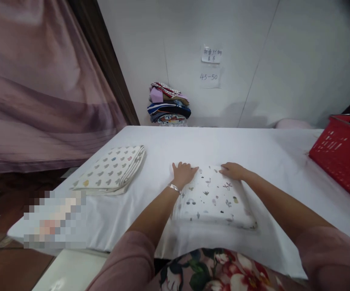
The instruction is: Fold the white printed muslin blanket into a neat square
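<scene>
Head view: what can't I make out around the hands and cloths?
All in the head view:
- Palms of the left hand and right hand: hidden by their backs.
- Underside of the nearer folded cloth: hidden by its top.
- Left corner of the white table: blurred by pixelation.
- Bottom of the fabric stack: hidden by the table.
- Red basket: cut off by the right edge.
</scene>
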The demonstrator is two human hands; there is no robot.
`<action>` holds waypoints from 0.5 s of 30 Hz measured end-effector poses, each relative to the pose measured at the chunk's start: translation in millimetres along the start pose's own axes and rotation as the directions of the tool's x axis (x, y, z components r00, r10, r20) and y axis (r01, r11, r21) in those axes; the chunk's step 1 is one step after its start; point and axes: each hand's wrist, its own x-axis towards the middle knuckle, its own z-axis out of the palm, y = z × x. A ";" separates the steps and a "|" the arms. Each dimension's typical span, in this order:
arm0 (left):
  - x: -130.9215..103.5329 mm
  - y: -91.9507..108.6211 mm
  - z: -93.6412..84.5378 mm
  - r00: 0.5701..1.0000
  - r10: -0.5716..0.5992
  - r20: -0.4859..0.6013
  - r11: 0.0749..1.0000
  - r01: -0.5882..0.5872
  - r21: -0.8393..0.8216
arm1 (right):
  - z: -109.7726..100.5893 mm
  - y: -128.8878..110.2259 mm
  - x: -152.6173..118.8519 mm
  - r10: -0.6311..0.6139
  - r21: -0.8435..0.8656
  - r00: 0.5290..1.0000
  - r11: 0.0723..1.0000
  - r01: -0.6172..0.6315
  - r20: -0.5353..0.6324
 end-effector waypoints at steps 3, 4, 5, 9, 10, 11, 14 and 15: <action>19.3 -3.9 -12.6 0.988 0.111 0.110 0.992 -0.117 0.049 | -8.1 11.0 12.1 -0.021 0.010 0.994 1.000 0.020 0.105; 25.3 -5.0 -17.1 0.978 0.135 0.157 0.989 -0.144 0.047 | -10.3 12.1 16.0 -0.016 0.020 0.990 1.000 0.013 0.142; 30.7 -6.0 -21.8 0.968 0.147 0.203 0.987 -0.157 0.035 | -12.5 12.4 19.7 -0.011 0.031 0.984 1.000 0.006 0.177; 46.6 -8.3 -37.8 0.894 0.141 0.425 0.990 -0.125 -0.066 | -20.4 10.0 33.5 -0.007 0.062 0.952 0.998 -0.013 0.307; 49.8 -8.9 -39.9 0.872 0.151 0.465 0.988 -0.119 -0.098 | -21.9 9.5 36.3 -0.007 0.065 0.941 0.998 -0.016 0.339; 53.0 -9.6 -40.9 0.854 0.168 0.492 0.985 -0.121 -0.126 | -23.2 9.2 38.6 -0.003 0.069 0.931 0.997 -0.023 0.366; 62.5 -12.3 -38.0 0.831 0.222 0.510 0.973 -0.153 -0.175 | -26.2 9.0 41.5 0.009 0.082 0.924 0.996 -0.043 0.383; 65.5 -13.3 -35.7 0.827 0.237 0.509 0.969 -0.165 -0.181 | -27.4 9.0 41.0 0.006 0.082 0.928 0.996 -0.040 0.373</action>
